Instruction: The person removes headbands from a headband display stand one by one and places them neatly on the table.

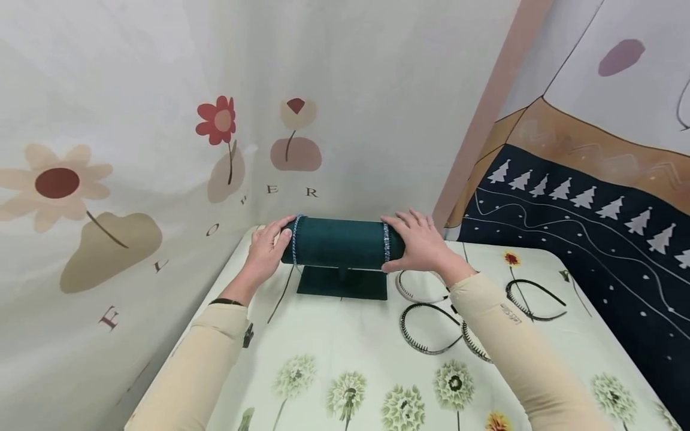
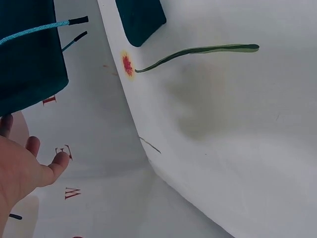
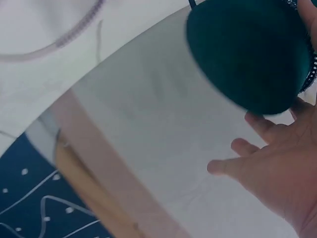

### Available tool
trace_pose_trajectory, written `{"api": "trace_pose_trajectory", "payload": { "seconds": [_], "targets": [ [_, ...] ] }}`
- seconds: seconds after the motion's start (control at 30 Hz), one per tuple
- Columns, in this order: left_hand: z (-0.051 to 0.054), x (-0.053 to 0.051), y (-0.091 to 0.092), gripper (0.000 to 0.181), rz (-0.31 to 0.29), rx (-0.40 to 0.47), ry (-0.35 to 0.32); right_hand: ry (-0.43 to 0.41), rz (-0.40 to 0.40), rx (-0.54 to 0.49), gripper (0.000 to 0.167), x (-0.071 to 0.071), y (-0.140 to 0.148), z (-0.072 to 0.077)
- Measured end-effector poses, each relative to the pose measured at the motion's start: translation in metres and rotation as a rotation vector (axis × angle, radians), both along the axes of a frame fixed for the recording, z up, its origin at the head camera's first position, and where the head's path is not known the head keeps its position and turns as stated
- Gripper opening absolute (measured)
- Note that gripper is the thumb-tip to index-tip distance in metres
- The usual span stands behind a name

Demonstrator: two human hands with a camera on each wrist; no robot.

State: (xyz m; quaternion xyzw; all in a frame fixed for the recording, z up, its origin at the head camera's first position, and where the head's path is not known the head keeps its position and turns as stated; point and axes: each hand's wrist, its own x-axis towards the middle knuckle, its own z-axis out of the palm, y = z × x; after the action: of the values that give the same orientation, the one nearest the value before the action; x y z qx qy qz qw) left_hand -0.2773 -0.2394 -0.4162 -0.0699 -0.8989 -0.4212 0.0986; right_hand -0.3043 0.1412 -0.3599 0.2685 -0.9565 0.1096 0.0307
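Note:
A dark green padded roll on a flat-based headband display stand is between my hands. A blue headband circles its left part, and its black-tipped ends show in the left wrist view. A sparkly dark headband sits on its right part. My left hand touches the roll's left end, beside the blue headband. My right hand spreads over the right end, thumb low and forefinger on top near the sparkly headband. In the right wrist view, several fingers of the right hand stretch out straight beyond the roll.
Toothed headbands lie on the table: a pale one, a dark one, one partly under my right forearm, and a black one at far right. A white printed curtain hangs close behind the stand.

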Motion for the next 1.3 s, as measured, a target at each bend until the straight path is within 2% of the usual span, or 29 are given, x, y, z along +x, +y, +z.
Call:
{"api": "trace_pose_trajectory", "payload": {
  "seconds": [0.23,0.47,0.63,0.8,0.9,1.1,1.3],
  "targets": [
    [-0.001,-0.001,0.002,0.054,0.011,-0.007,0.006,-0.049,0.046,-0.093,0.123,-0.004,0.02,-0.007],
    [-0.002,0.0,0.003,0.053,0.007,0.012,-0.001,-0.286,0.086,-0.34,0.144,-0.015,0.023,-0.017],
    [-0.002,0.0,0.003,0.053,0.01,0.015,-0.005,-0.355,0.126,-0.397,0.142,-0.026,0.026,-0.026],
    [-0.001,-0.001,0.001,0.053,0.013,0.013,-0.004,-0.387,0.143,-0.426,0.136,-0.03,0.026,-0.027],
    [-0.002,-0.001,0.002,0.053,0.012,0.009,-0.006,-0.393,0.131,-0.449,0.133,-0.028,0.03,-0.026],
    [-0.002,-0.002,0.002,0.053,0.004,0.015,-0.003,-0.41,0.054,-0.517,0.128,-0.023,0.046,-0.031],
    [-0.003,-0.002,0.001,0.054,0.003,0.014,0.006,-0.467,0.014,-0.694,0.121,-0.016,0.067,-0.047]
  ]
}}
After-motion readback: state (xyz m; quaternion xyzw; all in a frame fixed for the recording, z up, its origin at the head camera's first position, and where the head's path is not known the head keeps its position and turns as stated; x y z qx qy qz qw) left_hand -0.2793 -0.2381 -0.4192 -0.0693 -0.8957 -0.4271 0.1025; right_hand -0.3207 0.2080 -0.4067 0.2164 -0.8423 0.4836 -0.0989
